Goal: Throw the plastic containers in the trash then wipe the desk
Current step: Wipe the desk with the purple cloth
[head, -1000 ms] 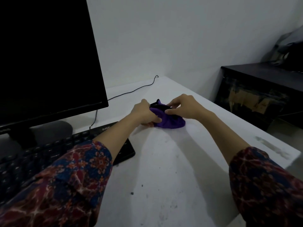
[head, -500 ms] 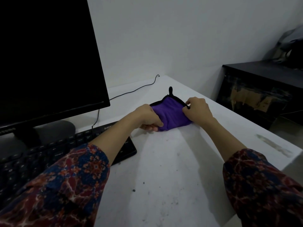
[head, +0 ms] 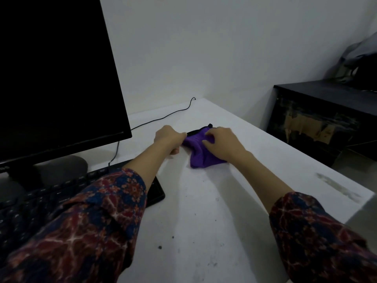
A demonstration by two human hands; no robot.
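Purple cloth [head: 201, 155] lay bunched on the white desk [head: 204, 221], just right of the keyboard [head: 157, 190] corner, between our two hands; left hand [head: 168, 139] gripped its left edge, fingers curled shut around the fabric; right hand [head: 222, 142] rested on top, fingertips pinching a fold. Long axis ran roughly from far-left to near-right. Right hand sat more squarely over the cloth, so we judged it better placed to start wiping; dirt specks lay nearer us; no plastic containers in view.
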